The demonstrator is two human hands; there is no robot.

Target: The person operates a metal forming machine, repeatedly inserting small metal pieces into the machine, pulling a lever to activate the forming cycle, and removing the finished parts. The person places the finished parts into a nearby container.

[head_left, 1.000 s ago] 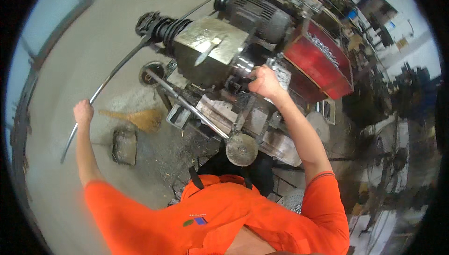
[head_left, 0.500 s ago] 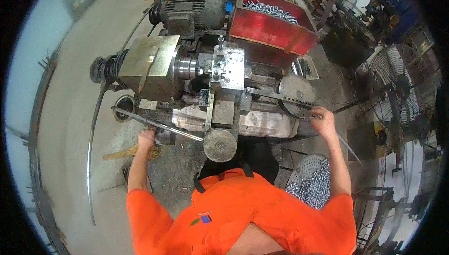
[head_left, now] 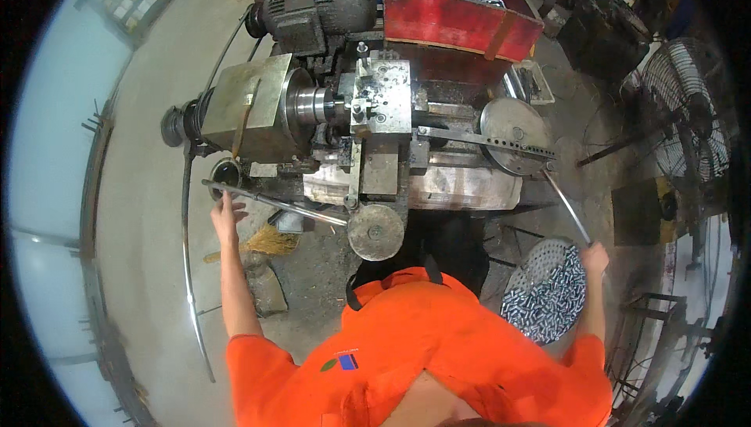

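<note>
My right hand (head_left: 594,257) is closed around the far end of a slim metal lever (head_left: 569,209) that runs from the round disc (head_left: 512,133) on the right of a small lathe. At the left, my left hand (head_left: 227,212) has its fingers apart beside the outer end of a long rod lever (head_left: 293,209); whether they touch it I cannot tell. That rod joins a smaller round disc (head_left: 375,233) at the front. Between the two levers stands the lathe's tool block (head_left: 389,97), facing the shiny spindle (head_left: 313,106). A perforated flat bar (head_left: 485,142) crosses the right disc.
Behind the lathe are a motor (head_left: 321,8) and a red bin (head_left: 461,28) of small metal pieces. A perforated basket (head_left: 540,270) with similar pieces sits low at right, below a fan (head_left: 684,110). A straw broom (head_left: 266,243) lies on the floor at left.
My right hand has pulled its lever down and to the right, away from beneath the perforated bar. My left hand has risen toward the rod's outer end. The whole view has shifted slightly.
</note>
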